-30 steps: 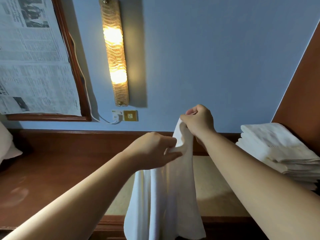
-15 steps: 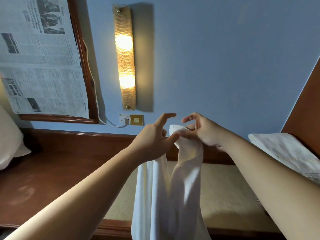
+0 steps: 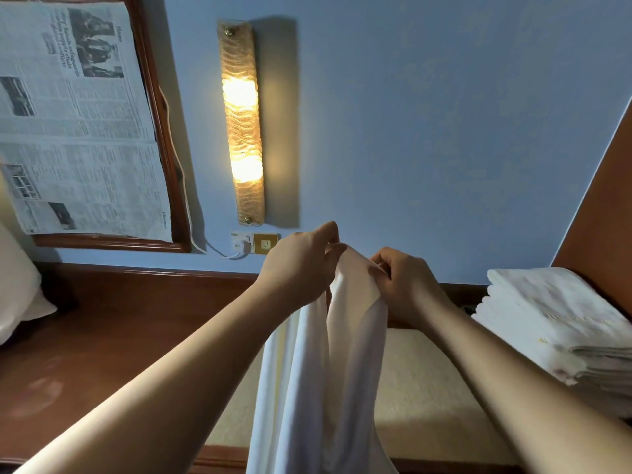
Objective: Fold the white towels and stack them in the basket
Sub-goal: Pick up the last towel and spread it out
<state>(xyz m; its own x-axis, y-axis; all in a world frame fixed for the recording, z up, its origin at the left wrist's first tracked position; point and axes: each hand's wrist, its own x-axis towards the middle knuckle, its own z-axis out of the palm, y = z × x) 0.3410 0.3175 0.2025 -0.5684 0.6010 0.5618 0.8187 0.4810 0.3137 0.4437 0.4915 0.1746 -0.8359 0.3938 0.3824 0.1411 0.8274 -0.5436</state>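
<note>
A white towel point(image 3: 321, 378) hangs in long folds in front of me, held up by its top edge above the wooden desk. My left hand point(image 3: 301, 268) pinches the top edge on the left side. Close beside it, my right hand point(image 3: 407, 285) pinches the same edge on the right. The two hands are almost touching. A stack of folded white towels point(image 3: 561, 330) sits at the right edge. No basket is in view.
A dark wooden desk point(image 3: 102, 336) with a beige inset pad point(image 3: 427, 388) runs along a blue wall. A lit wall lamp point(image 3: 241, 121), a socket with a plugged cable point(image 3: 254, 242) and a newspaper-covered framed mirror point(image 3: 78, 124) hang above it. A white pillow point(image 3: 17, 285) lies far left.
Both hands shifted their hold along the towel's top edge. The left index finger, stretched out half a second ago, has closed onto the cloth. The camera tilted slightly, bringing the towel stack back into view.
</note>
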